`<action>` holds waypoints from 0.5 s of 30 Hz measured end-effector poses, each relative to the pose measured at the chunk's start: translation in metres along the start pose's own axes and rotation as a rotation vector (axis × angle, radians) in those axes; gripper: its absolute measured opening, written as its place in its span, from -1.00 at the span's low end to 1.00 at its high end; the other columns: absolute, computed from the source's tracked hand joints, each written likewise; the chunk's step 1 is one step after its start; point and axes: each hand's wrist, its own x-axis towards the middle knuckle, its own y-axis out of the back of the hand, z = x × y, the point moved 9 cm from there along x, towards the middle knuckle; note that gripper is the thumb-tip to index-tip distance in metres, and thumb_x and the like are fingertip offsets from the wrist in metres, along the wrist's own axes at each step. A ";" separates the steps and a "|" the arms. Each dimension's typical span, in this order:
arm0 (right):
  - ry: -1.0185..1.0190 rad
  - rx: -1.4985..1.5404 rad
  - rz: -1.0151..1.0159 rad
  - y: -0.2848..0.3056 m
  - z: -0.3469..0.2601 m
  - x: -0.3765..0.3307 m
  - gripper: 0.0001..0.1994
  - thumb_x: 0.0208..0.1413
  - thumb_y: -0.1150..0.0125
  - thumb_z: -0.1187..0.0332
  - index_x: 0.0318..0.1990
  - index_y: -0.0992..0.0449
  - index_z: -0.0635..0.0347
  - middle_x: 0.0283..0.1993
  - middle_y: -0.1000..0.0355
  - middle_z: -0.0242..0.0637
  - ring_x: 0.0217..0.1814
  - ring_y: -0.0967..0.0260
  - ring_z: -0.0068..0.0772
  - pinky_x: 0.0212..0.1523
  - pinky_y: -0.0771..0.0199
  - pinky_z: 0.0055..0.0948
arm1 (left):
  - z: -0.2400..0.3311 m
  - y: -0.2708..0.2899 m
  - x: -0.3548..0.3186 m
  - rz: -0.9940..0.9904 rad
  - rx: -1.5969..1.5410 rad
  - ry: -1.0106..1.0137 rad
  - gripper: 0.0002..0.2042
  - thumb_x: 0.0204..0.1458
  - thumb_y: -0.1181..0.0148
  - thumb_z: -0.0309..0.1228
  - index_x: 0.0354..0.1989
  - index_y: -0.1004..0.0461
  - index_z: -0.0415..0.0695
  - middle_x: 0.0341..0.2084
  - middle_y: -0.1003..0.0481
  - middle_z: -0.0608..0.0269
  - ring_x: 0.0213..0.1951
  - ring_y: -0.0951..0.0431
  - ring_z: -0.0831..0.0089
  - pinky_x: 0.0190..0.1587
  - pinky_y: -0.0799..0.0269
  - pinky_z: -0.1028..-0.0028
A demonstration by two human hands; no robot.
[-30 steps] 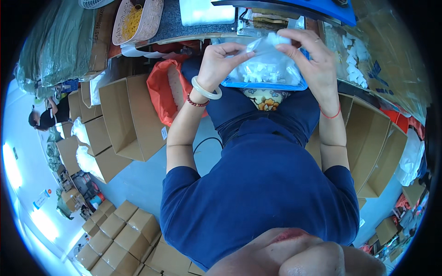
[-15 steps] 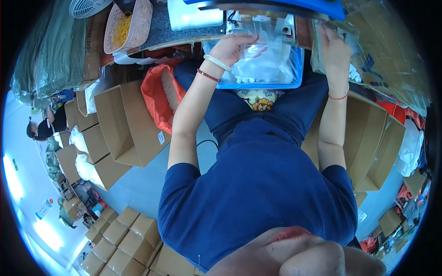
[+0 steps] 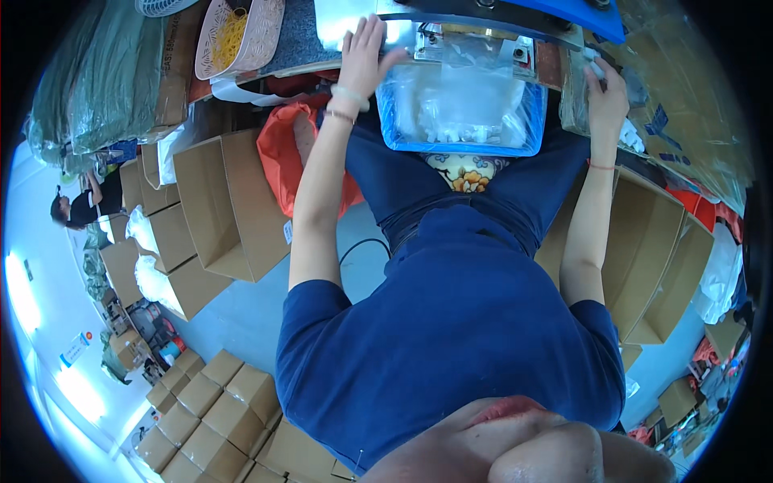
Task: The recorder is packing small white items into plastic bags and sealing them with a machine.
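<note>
Cardboard boxes [image 3: 225, 419] stack up on the pale floor behind, a person [image 3: 84, 205] in dark clothing stands far off to the left, and across the front runs a dark counter [image 3: 295, 42]. Look at the left hand [image 3: 360, 68] — fingers spread wide, nothing gripped, right over the near edge of a pale plastic stack [image 3: 332, 18]; whether they touch it, I cannot tell from up here! Now the right hand [image 3: 609, 105], thumb and fingers nearly closed, a small white piece [image 3: 595, 69] pinched at their tips. More white pieces [image 3: 631, 137] lie just beside that hand, nearer the body, on the cardboard. And between the two sets of fingers sits a blue tray [image 3: 459, 149] with whitish contents, a clear bag [image 3: 475, 80] spread over it, its far end up against the machine [image 3: 555, 10], blue and black, just beyond. Off to the left of the left fingers — a pink lattice basket [image 3: 270, 32] of yellow bands [image 3: 231, 42], and nearer the body, below those fingers, a red sack [image 3: 276, 161] hanging open
</note>
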 end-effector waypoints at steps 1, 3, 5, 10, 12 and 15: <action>-0.095 0.080 -0.024 0.008 0.011 -0.006 -0.64 0.12 -0.34 0.23 -0.03 -0.48 0.25 0.03 -0.48 -0.06 -0.03 -0.49 -0.28 -0.01 -0.47 -0.39 | 0.027 0.006 -0.012 0.012 0.015 -0.069 -0.42 0.01 -0.29 -0.18 0.21 -0.33 -0.10 0.24 -0.33 0.06 0.29 -0.27 0.14 0.24 -0.17 0.09; -0.174 0.246 0.004 0.015 0.010 -0.010 -0.59 0.10 -0.38 0.25 0.01 -0.44 0.27 0.03 -0.48 -0.09 -0.04 -0.47 -0.38 -0.03 -0.46 -0.45 | 0.020 0.024 -0.026 0.056 0.023 -0.017 -0.61 -0.01 -0.30 -0.32 0.04 -0.51 -0.04 0.04 -0.52 0.23 0.13 -0.46 0.32 0.19 -0.26 0.25; -0.252 0.422 -0.051 0.024 -0.012 -0.020 -0.50 0.08 -0.41 0.36 0.11 -0.32 0.32 0.00 -0.48 -0.13 -0.06 -0.42 -0.53 -0.04 -0.43 -0.58 | 0.014 0.050 -0.034 0.135 -0.054 0.082 -0.80 -0.04 -0.33 -0.40 -0.20 -0.66 -0.08 -0.28 -0.65 0.30 -0.14 -0.61 0.32 -0.01 -0.42 0.40; -0.057 0.594 -0.422 0.000 -0.114 -0.068 -0.73 0.12 -0.32 0.46 -0.02 -0.52 0.29 -0.11 -0.53 -0.30 -0.11 -0.42 -0.58 -0.04 -0.40 -0.63 | 0.032 0.076 -0.036 0.094 -0.522 0.431 -0.79 -0.05 -0.41 -0.36 -0.29 -0.66 -0.22 -0.49 -0.64 0.23 -0.46 -0.60 0.49 -0.39 -0.44 0.54; 0.036 0.636 -0.470 -0.014 -0.147 -0.075 -0.80 0.10 -0.34 0.46 -0.11 -0.60 0.25 -0.12 -0.54 -0.35 -0.13 -0.42 -0.58 -0.07 -0.40 -0.61 | 0.048 0.058 -0.040 -0.047 -0.944 0.541 -0.76 -0.03 -0.43 -0.34 -0.27 -0.66 -0.25 -0.54 -0.61 0.34 -0.48 -0.48 0.72 -0.39 -0.37 0.64; 0.162 0.657 -0.404 0.006 -0.187 -0.056 -0.76 0.05 -0.37 0.44 -0.10 -0.61 0.23 -0.15 -0.54 -0.35 -0.13 -0.43 -0.55 -0.11 -0.41 -0.57 | 0.077 0.066 -0.038 -0.133 -1.001 0.519 -0.79 0.01 -0.40 -0.36 -0.26 -0.66 -0.24 -0.55 -0.57 0.42 -0.46 -0.39 0.79 -0.41 -0.30 0.69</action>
